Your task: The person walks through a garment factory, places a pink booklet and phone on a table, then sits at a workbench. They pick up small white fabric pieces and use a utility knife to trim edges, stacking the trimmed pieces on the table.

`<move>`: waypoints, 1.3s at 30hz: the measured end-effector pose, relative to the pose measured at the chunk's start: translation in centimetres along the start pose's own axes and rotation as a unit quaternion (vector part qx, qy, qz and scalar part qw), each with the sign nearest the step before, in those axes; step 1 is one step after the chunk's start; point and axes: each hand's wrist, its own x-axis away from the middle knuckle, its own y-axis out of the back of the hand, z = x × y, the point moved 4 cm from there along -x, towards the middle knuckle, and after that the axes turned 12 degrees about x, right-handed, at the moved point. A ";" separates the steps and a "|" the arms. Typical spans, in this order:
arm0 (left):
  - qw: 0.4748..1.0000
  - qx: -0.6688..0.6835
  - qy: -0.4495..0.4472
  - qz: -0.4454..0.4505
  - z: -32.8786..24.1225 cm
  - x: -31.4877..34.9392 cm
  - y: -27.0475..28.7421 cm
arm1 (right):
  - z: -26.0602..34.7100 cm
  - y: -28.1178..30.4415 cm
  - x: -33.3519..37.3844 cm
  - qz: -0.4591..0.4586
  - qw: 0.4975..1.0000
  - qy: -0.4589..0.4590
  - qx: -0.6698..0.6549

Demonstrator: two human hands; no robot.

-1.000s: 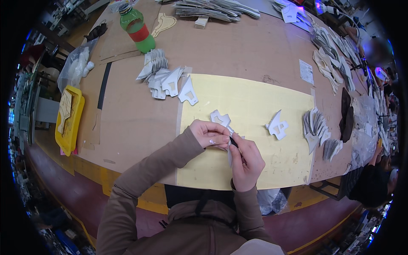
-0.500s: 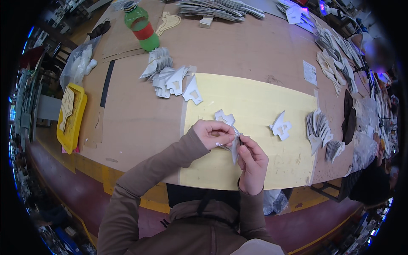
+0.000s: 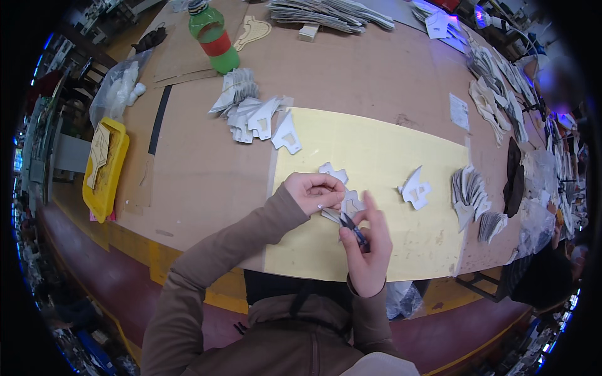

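My left hand point(image 3: 315, 193) is closed in a pinch over the yellow sheet point(image 3: 376, 138). A tiny white bit shows at its fingers; what else they grip is hidden. Around the fingertips are white-grey cut pieces, one point(image 3: 333, 170) beyond the hand and another point(image 3: 353, 201) just to its right, partly covered. My right hand point(image 3: 371, 247) holds small dark thread snips point(image 3: 353, 228), their tips pointing toward the left fingers. Its index finger is raised and blurred. Further right, one more white piece point(image 3: 414, 188) with a cut-out lies alone on the sheet.
Stacked white pieces lie at the left point(image 3: 251, 116) and in a fanned row point(image 3: 469, 191) at the right. A green bottle point(image 3: 216, 41) stands at the far left, near a yellow tray point(image 3: 119, 169). Long stacks of grey pieces point(image 3: 332, 14) lie at the back.
My right hand has drawn back slightly toward me and lifted its index finger, and the snips now show in it. The grey piece between the hands is now seen flatter. The left hand has hardly moved.
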 end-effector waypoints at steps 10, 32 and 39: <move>1.000 -0.014 -0.014 0.003 0.6 -0.4 -0.3 | -0.1 0.9 0.3 -0.090 0.995 0.011 0.051; 0.995 -0.071 -0.071 -0.008 0.3 -0.3 0.0 | 0.9 0.0 0.1 0.044 0.997 -0.034 -0.060; 0.996 -0.072 -0.042 0.014 0.6 -0.3 -0.4 | -0.1 -1.2 0.2 0.099 0.982 -0.109 -0.118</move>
